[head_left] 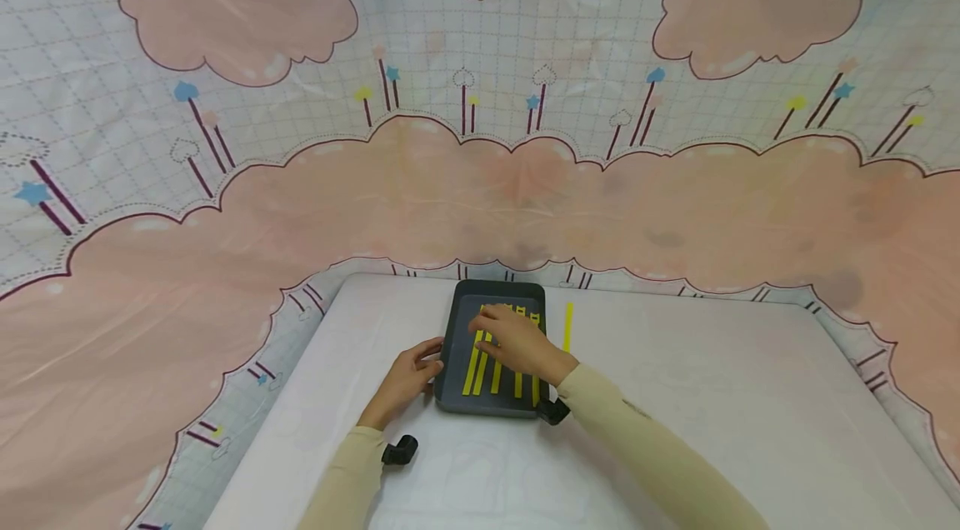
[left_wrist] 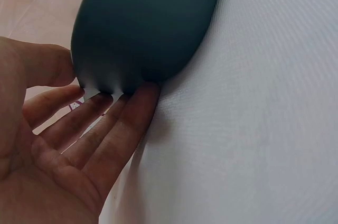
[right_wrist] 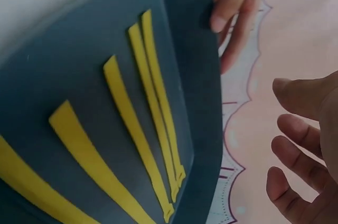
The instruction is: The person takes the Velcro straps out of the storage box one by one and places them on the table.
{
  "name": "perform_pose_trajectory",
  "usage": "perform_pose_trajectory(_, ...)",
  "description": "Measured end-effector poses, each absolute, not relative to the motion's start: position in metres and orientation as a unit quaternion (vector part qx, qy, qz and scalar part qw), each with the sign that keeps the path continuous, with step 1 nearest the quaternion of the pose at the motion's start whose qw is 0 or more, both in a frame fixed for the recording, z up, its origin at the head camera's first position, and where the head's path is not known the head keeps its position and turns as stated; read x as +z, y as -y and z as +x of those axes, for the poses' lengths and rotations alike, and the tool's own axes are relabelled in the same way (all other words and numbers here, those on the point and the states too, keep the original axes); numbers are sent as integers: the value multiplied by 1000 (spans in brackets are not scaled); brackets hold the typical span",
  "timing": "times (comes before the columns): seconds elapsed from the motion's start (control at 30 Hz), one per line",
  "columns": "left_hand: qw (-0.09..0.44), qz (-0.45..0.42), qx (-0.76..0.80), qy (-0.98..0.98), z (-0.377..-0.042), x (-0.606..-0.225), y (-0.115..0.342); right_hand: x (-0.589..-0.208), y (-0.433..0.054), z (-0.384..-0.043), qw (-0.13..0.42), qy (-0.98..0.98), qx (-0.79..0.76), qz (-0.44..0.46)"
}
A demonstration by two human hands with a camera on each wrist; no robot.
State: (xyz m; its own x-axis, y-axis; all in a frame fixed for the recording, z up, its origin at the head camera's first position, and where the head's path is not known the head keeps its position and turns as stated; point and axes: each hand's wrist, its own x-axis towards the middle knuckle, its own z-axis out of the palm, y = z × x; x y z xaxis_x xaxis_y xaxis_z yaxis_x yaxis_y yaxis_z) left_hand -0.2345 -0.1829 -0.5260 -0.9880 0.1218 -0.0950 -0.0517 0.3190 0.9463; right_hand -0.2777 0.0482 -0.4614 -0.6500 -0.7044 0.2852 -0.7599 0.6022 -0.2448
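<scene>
A dark grey rectangular tray (head_left: 450,401) lies on the white table, with several flat yellow strips (right_wrist: 127,113) side by side in it. In the right wrist view the far ends of some strips look notched or looped. My left hand (head_left: 405,380) is at the tray's left side. Its nearly straight fingers (left_wrist: 132,113) touch the outer wall, and the thumb rests near the rim. Over the tray hovers my right hand (head_left: 517,342), fingers loosely bent and nothing held; it hides parts of the strips in the head view.
One more yellow strip (head_left: 568,326) lies on the white table (head_left: 712,397), just right of the tray. A patterned cloth (head_left: 525,205) with pink clouds hangs behind the table's back edge and around its sides. Black wrist mounts (head_left: 400,451) sit on both sleeves.
</scene>
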Motion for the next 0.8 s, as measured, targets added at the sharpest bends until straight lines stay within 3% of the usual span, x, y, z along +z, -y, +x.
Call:
perform_pose_trajectory(0.37, 79, 18, 579, -812, -238, -532, 184, -471, -40, -293, 96, 887, 64, 446)
perform_pose_trajectory(0.8, 75, 20, 580, -811, -238, -531, 184, -485, -29, -308, 58, 895, -11, 442)
